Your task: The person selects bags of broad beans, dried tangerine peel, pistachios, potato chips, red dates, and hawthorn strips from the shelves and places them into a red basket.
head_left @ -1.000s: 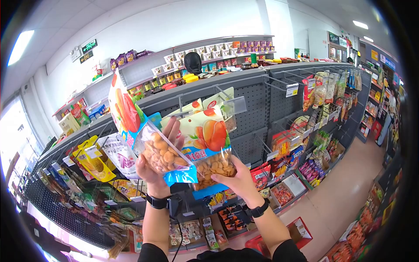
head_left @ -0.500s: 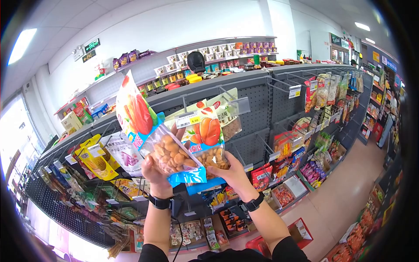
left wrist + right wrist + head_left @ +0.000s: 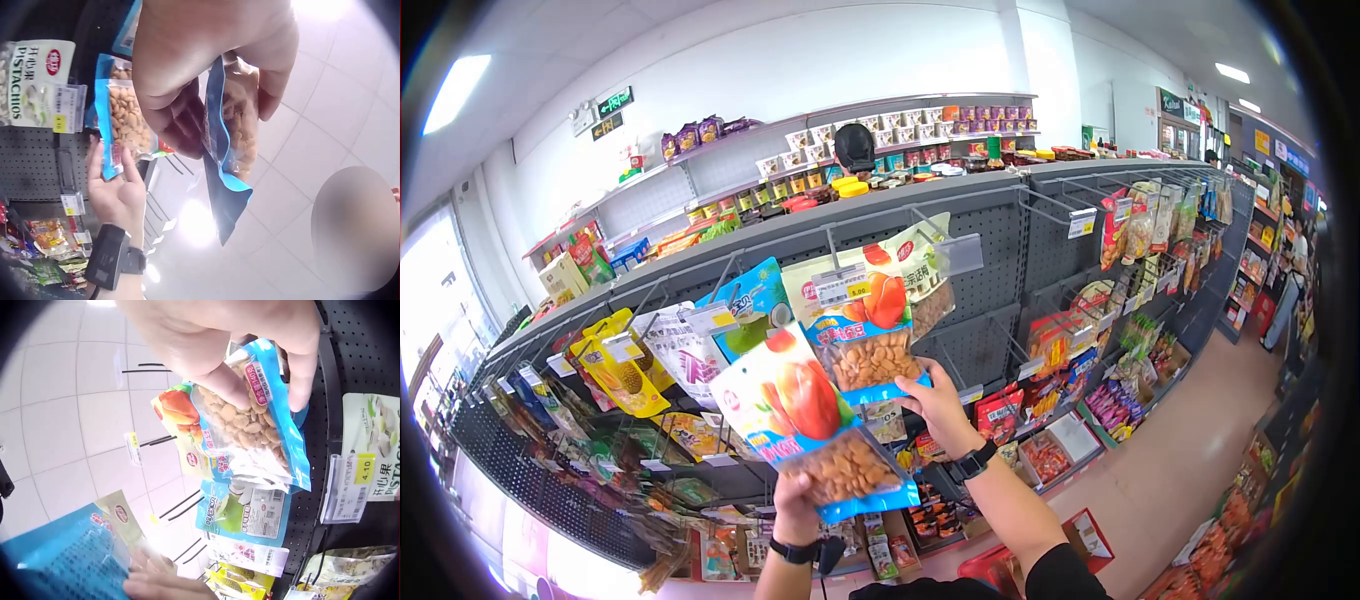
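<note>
In the head view my left hand [image 3: 797, 508] grips a snack bag of brown beans [image 3: 805, 405] by its side near the blue bottom. Its printed front faces up, tilted away from the shelf. The left wrist view shows the fingers and thumb on either side of this bag [image 3: 236, 137]. My right hand [image 3: 943, 408] pinches the lower corner of a matching bag [image 3: 870, 355], behind a price tag [image 3: 843, 288] on the rack. In the right wrist view the thumb presses over the beans in that bag [image 3: 244, 425], and the fingers go behind it.
Beside the matching bag hang a blue coconut pouch [image 3: 755, 290], a white pouch [image 3: 685, 350] and a yellow pouch [image 3: 620, 360]. Metal hooks [image 3: 1045, 200] jut out to the right. Snack boxes [image 3: 1055, 450] line the low shelf. A person [image 3: 1285, 290] stands far down the aisle.
My left hand has lowered its bag and drawn it away from the rack, tilting its top to the left. The coconut pouch has come into view. My right hand stays on the other bag's lower corner.
</note>
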Action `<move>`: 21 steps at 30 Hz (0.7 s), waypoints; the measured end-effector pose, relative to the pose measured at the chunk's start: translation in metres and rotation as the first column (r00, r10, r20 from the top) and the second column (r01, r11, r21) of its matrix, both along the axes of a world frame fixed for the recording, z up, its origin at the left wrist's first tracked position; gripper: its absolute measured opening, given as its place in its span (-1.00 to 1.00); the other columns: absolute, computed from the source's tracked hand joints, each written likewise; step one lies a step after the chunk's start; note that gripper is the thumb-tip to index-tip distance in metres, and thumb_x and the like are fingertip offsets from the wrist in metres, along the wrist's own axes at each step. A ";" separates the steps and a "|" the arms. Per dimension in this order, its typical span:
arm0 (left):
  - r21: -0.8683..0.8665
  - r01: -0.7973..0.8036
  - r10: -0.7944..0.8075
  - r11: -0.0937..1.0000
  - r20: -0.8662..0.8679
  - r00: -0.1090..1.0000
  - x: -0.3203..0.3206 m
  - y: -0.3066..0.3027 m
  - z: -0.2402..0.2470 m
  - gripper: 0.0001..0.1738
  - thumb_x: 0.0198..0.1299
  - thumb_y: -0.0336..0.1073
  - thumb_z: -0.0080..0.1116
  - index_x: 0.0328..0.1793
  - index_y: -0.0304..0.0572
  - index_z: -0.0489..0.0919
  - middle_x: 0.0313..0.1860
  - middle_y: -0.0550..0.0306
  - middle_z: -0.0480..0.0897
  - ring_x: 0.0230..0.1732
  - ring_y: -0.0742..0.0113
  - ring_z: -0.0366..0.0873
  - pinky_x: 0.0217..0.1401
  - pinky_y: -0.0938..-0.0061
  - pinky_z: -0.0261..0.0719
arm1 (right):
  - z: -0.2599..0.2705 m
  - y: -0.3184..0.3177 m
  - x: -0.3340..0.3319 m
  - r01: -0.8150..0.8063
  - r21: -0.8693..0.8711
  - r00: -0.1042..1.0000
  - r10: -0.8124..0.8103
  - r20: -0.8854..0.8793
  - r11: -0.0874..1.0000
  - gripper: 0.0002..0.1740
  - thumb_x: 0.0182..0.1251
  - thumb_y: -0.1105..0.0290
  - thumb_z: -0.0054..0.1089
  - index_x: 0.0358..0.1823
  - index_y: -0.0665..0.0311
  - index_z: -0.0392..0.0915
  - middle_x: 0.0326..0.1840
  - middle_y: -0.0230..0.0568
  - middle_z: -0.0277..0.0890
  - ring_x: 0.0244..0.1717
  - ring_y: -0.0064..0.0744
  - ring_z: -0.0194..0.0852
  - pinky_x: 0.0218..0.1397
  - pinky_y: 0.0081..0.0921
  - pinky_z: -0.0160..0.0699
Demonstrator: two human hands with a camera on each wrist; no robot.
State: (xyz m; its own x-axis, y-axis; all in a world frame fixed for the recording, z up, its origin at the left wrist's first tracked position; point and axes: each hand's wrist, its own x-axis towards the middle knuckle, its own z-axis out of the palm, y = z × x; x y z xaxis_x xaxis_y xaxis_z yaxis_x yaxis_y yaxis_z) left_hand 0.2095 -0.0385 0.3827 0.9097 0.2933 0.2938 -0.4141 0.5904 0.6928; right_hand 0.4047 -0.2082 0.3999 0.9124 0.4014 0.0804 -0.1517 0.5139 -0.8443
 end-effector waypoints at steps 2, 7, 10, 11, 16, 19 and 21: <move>-0.039 0.029 -0.031 0.999 -0.047 0.998 -0.015 -0.013 0.000 -0.09 0.01 -0.20 0.42 0.47 -0.45 0.30 0.33 -0.21 0.56 0.29 -0.10 0.59 0.43 0.05 0.51 | -0.007 -0.005 0.002 0.015 0.010 1.000 -0.015 0.001 1.000 -0.40 0.32 0.40 0.42 0.32 0.34 0.37 0.13 -0.17 0.52 0.08 -0.34 0.62 0.08 -0.42 0.65; -0.078 -0.016 -0.006 0.997 -0.270 0.963 -0.043 -0.018 -0.014 -0.30 0.07 -0.35 0.37 0.36 -0.40 0.42 0.24 -0.16 0.63 0.20 -0.01 0.65 0.34 0.13 0.60 | 0.022 -0.022 -0.009 0.594 -0.376 0.754 -0.330 0.568 0.711 -0.43 0.30 0.47 0.39 0.32 0.30 0.42 0.24 -0.18 0.46 0.22 -0.28 0.52 0.25 -0.43 0.52; -0.066 -0.020 -0.004 0.998 -0.350 0.937 -0.047 -0.020 -0.017 -0.41 0.12 -0.40 0.35 0.30 -0.36 0.48 0.18 -0.11 0.67 0.14 0.08 0.68 0.30 0.22 0.62 | 0.060 -0.025 -0.012 0.587 -0.191 0.668 -0.337 0.663 0.787 -0.48 0.29 0.50 0.39 0.28 0.29 0.46 0.27 -0.17 0.44 0.27 -0.28 0.48 0.23 -0.42 0.55; -0.006 -0.020 0.017 1.000 -0.357 0.934 -0.045 -0.017 -0.020 -0.45 0.13 -0.42 0.36 0.28 -0.35 0.50 0.15 -0.07 0.68 0.13 0.15 0.68 0.27 0.26 0.62 | 0.073 -0.024 -0.011 0.471 -0.069 0.698 -0.324 0.639 0.879 -0.48 0.28 0.51 0.39 0.27 0.28 0.46 0.26 -0.17 0.44 0.26 -0.28 0.48 0.23 -0.41 0.57; 0.166 -0.043 0.098 0.985 -0.335 0.937 -0.040 -0.020 -0.012 -0.54 0.19 -0.44 0.41 0.21 -0.34 0.56 0.08 0.03 0.72 0.05 0.33 0.69 0.16 0.37 0.65 | 0.129 -0.013 -0.002 0.055 -0.112 0.806 0.022 0.592 0.992 -0.58 0.33 0.48 0.39 0.18 0.32 0.47 0.24 -0.23 0.51 0.29 -0.37 0.49 0.27 -0.42 0.57; 0.225 -0.067 0.136 0.972 -0.309 0.941 -0.031 -0.020 -0.006 -0.57 0.19 -0.43 0.42 0.17 -0.35 0.59 0.04 0.04 0.73 0.00 0.34 0.71 0.14 0.37 0.66 | 0.148 -0.005 0.002 -0.081 -0.110 0.797 0.130 0.590 0.991 -0.56 0.33 0.48 0.40 0.19 0.27 0.48 0.18 -0.25 0.56 0.28 -0.42 0.51 0.29 -0.46 0.55; 0.250 -0.084 0.159 0.965 -0.297 0.942 -0.025 -0.019 0.001 -0.58 0.18 -0.42 0.43 0.15 -0.36 0.60 0.03 0.05 0.74 -0.02 0.35 0.71 0.13 0.37 0.67 | 0.158 -0.006 0.000 -0.130 -0.110 0.793 0.169 0.585 0.985 -0.56 0.31 0.54 0.36 0.20 0.29 0.49 0.15 -0.22 0.58 0.23 -0.43 0.55 0.31 -0.47 0.53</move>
State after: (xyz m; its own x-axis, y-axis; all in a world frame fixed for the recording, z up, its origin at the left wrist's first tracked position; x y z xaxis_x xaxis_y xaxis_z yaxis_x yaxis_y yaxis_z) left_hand 0.1850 -0.0576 0.3836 0.9278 0.3657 0.0744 -0.2139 0.3577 0.9090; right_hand 0.4046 -0.2141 0.5575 0.6241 0.5510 0.5540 0.3151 0.4713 -0.8238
